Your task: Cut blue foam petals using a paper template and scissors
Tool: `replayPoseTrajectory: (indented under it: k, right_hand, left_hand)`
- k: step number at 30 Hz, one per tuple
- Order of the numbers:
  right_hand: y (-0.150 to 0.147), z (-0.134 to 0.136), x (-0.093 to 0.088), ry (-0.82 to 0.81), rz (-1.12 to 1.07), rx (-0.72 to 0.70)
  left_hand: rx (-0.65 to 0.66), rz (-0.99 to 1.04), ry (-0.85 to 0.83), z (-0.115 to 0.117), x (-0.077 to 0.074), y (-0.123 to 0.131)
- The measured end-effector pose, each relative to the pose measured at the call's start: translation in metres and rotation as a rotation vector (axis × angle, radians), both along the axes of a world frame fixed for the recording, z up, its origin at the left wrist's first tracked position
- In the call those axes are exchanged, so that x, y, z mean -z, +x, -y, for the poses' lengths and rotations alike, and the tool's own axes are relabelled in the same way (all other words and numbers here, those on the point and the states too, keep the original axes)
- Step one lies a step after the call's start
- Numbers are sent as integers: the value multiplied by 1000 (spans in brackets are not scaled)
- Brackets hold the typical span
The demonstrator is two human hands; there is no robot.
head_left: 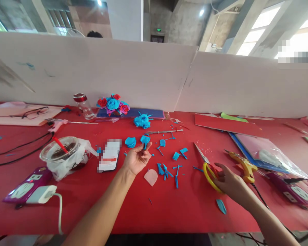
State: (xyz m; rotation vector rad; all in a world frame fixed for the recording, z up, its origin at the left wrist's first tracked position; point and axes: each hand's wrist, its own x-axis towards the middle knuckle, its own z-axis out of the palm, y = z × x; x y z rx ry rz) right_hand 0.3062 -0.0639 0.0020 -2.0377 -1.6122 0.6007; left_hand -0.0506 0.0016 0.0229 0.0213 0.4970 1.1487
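Observation:
My left hand (138, 159) pinches a small blue paper piece (145, 139) above the red table. On the right, my right hand (224, 177) is closed around the yellow handles of the scissors (209, 176), whose blades point away and to the left. A blue paper petal (130, 142) lies just left of the held piece. Between my hands are several blue paper scraps (165, 171) and a pale pink rounded paper (151, 177). Behind them sits a blue paper flower (142, 121), with a bundle of thin wires (164, 131) in front of it.
At left are a phone (110, 155), a cup with a red straw (60, 150), a glass bottle (84, 106) and a power strip (28, 186). A yellow glue gun (242, 165) lies right of the scissors. A flower bouquet (113, 104) stands near the white partition (105, 68).

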Motion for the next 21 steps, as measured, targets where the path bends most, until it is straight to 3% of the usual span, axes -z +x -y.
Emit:
replayPoseTrajectory:
  k: [3, 5, 10, 14, 21]
  right_hand:
    - [-24, 10, -19, 49, -357, 54]
    - [-49, 23, -28, 51, -616, -16]
    - [-129, 55, -22, -169, -1276, -260]
    - [-175, 64, -11, -355, -1459, -443]
    - [-186, 71, -15, -477, -1474, -366]
  left_hand:
    - [-34, 15, -19, 0, 1, 0]
    - [-54, -6, -27, -1, 1, 0]
    - [-66, 17, -65, -2, 2, 0]
    - [-93, -2, -100, -3, 0, -1]
    - [-130, -32, -85, -2, -5, -1]
